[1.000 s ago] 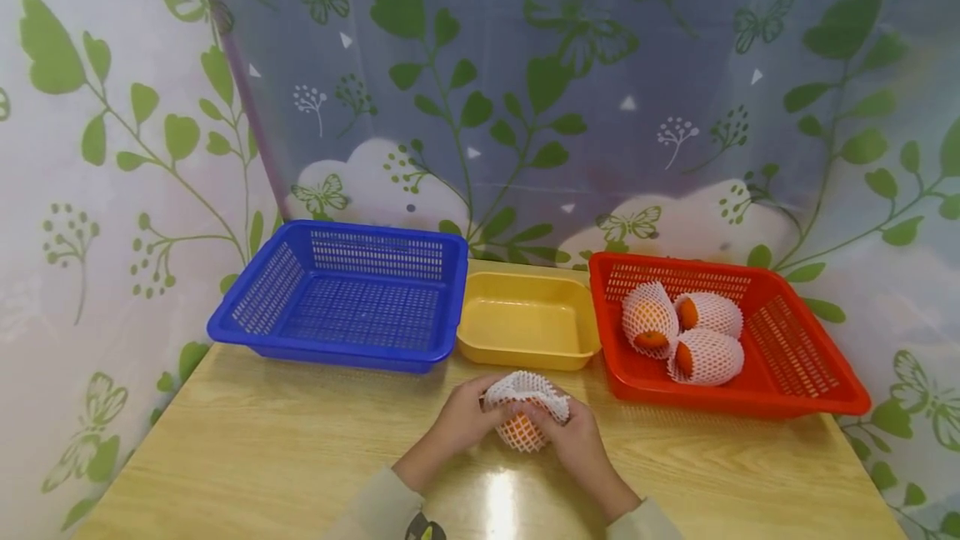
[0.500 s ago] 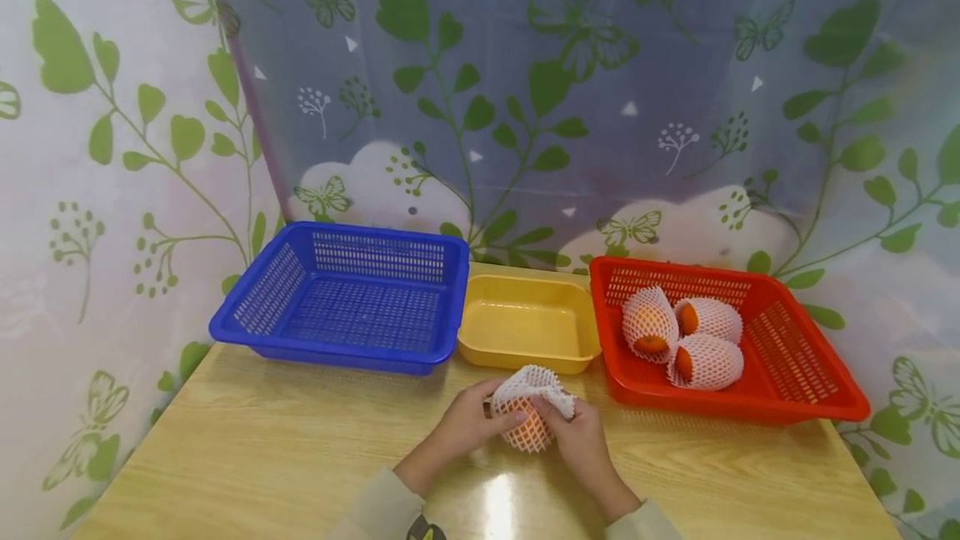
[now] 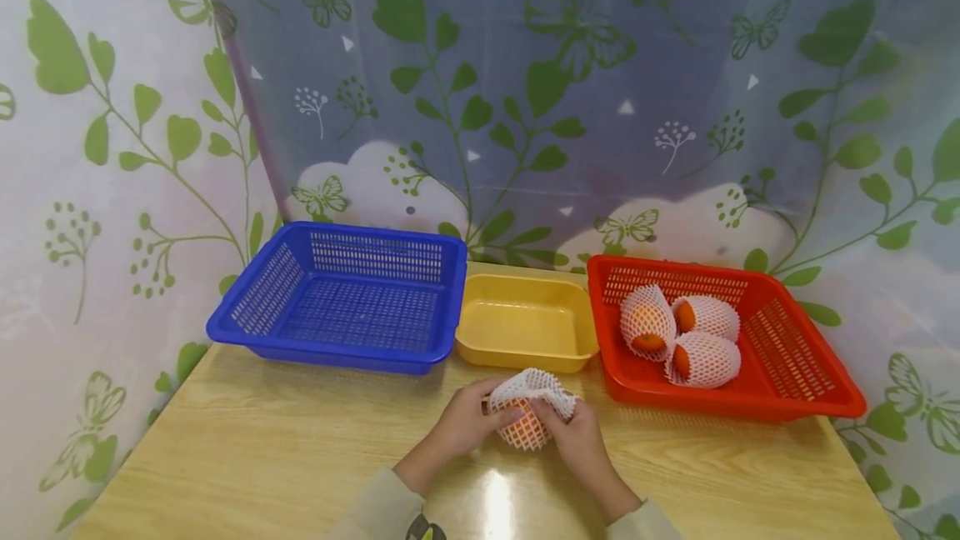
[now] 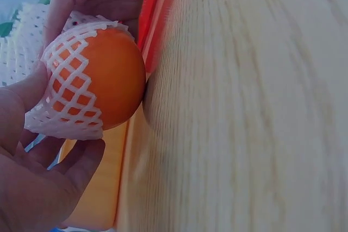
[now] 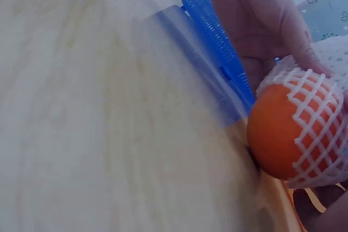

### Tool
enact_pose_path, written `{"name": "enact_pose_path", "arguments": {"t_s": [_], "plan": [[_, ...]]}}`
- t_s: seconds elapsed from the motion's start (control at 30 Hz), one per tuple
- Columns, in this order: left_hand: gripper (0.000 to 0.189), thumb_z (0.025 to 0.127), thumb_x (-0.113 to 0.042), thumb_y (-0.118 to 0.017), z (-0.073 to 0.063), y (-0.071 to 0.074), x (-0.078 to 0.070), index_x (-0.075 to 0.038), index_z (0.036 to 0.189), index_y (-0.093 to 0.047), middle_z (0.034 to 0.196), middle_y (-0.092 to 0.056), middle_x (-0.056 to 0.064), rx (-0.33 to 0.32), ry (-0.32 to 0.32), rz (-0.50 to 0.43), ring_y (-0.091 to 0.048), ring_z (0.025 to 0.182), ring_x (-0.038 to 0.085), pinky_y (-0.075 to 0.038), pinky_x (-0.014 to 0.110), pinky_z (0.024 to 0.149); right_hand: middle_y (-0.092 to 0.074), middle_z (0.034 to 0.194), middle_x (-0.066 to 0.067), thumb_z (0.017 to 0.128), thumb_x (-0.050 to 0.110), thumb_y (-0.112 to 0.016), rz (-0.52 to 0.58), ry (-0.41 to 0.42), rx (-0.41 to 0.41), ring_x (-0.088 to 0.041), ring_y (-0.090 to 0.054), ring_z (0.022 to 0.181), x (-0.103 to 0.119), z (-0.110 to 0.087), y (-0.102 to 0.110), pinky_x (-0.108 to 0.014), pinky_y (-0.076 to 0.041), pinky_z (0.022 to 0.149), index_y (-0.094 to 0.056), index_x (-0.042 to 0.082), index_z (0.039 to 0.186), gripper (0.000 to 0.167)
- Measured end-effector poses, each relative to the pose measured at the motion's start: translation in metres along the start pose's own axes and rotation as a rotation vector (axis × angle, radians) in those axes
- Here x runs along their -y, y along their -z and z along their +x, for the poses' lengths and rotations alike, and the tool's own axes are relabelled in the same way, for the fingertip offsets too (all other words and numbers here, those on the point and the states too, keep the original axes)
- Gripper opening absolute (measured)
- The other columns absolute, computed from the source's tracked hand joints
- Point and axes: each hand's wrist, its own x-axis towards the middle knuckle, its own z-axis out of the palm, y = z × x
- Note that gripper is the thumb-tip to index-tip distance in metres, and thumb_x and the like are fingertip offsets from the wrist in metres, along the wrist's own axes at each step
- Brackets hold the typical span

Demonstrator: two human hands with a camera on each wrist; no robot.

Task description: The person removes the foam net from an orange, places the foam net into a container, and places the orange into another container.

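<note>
Between both hands, above the table in front of the yellow tray, is an orange (image 3: pixel 526 433) in a white foam net (image 3: pixel 534 380). The left hand (image 3: pixel 463 421) grips its left side, thumb across the front. On the other side the right hand (image 3: pixel 585 440) holds the net, its thumb at the upper edge. Both wrist views show the bare underside of the orange (image 4: pixel 122 80) sticking out below the net (image 5: pixel 315 129). The net's upper end is gathered loosely and stands above the fruit. Fingers behind the fruit are partly hidden in the head view.
A blue basket (image 3: pixel 337 352) stands at the back left, bare inside. Beside it is the shallow yellow tray (image 3: pixel 525 357). At the right, a red basket (image 3: pixel 802 340) holds three netted oranges (image 3: pixel 705 359). All stand on a wooden table (image 3: pixel 285 448) against a patterned curtain.
The orange and net have shifted slightly right. The right thumb has moved up from the front of the fruit to the net's edge. Over the last half second almost nothing differs.
</note>
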Motion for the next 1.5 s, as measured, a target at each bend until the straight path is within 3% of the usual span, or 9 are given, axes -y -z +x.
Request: {"name": "enact_pose_path", "arguments": {"t_s": [0.17,0.33,0.6,0.77,1.0,1.2,1.5], "plan": [[0.041,0.088,-0.023,-0.071,-0.0006,0.0014,0.0010,-0.006,0.125,-0.064,0.122,-0.065,0.009,-0.014,-0.021,0.041,-0.060,0.113,0.025,-0.053,0.029,0.089,-0.069,0.104,-0.012,0.091,0.015,-0.069,-0.049,-0.027,0.014,-0.004,-0.061,0.090,-0.0021,-0.0026,0.0009,-0.021,-0.052,0.082,-0.064,-0.006,0.115,0.032],[0.034,0.087,-0.019,-0.074,-0.0015,0.0009,-0.0003,-0.007,0.118,-0.069,0.119,-0.066,0.008,-0.074,-0.034,0.083,-0.059,0.113,0.027,-0.053,0.034,0.089,-0.068,0.110,-0.015,0.091,0.015,-0.069,-0.064,-0.060,0.020,-0.008,-0.061,0.096,-0.0012,-0.0035,0.0018,-0.020,-0.051,0.085,-0.061,-0.008,0.118,0.036],[0.028,0.085,-0.009,-0.074,-0.0018,0.0000,-0.0003,-0.003,0.112,-0.071,0.115,-0.067,0.012,-0.153,-0.038,0.088,-0.061,0.108,0.030,-0.055,0.031,0.085,-0.069,0.103,-0.015,0.089,0.012,-0.071,-0.048,-0.032,0.014,-0.006,-0.062,0.089,-0.0035,-0.0036,0.0010,-0.021,-0.053,0.081,-0.063,-0.008,0.114,0.033],[0.028,0.086,-0.006,-0.072,-0.0013,0.0012,0.0007,-0.002,0.114,-0.069,0.115,-0.067,0.012,-0.132,-0.033,0.053,-0.060,0.108,0.028,-0.055,0.030,0.085,-0.069,0.106,-0.013,0.089,0.016,-0.071,-0.038,-0.070,0.027,-0.005,-0.061,0.090,-0.0030,-0.0030,0.0003,-0.020,-0.052,0.082,-0.062,-0.006,0.117,0.037],[0.037,0.090,-0.020,-0.071,-0.0028,0.0027,0.0015,-0.005,0.122,-0.064,0.121,-0.063,0.010,-0.076,-0.034,0.008,-0.057,0.112,0.024,-0.053,0.027,0.086,-0.070,0.104,-0.014,0.090,0.016,-0.071,0.006,-0.081,0.037,-0.005,-0.062,0.089,-0.0010,-0.0028,-0.0003,-0.021,-0.052,0.081,-0.063,-0.006,0.116,0.035],[0.042,0.089,-0.022,-0.072,-0.0035,0.0018,0.0033,-0.006,0.126,-0.060,0.121,-0.061,0.011,-0.013,-0.023,0.000,-0.058,0.108,0.023,-0.053,0.023,0.083,-0.070,0.103,-0.014,0.090,0.010,-0.070,0.029,-0.027,0.022,-0.004,-0.063,0.089,-0.0020,-0.0031,0.0009,-0.021,-0.053,0.081,-0.065,-0.009,0.113,0.030],[0.045,0.089,-0.015,-0.073,-0.0028,-0.0006,0.0010,-0.006,0.130,-0.058,0.126,-0.059,0.012,0.022,-0.050,-0.082,-0.058,0.111,0.024,-0.055,0.026,0.084,-0.072,0.097,-0.004,0.087,0.007,-0.072,0.027,0.033,-0.058,-0.003,-0.062,0.087,0.0004,-0.0014,0.0020,-0.020,-0.053,0.079,-0.071,-0.007,0.105,0.023]]}}
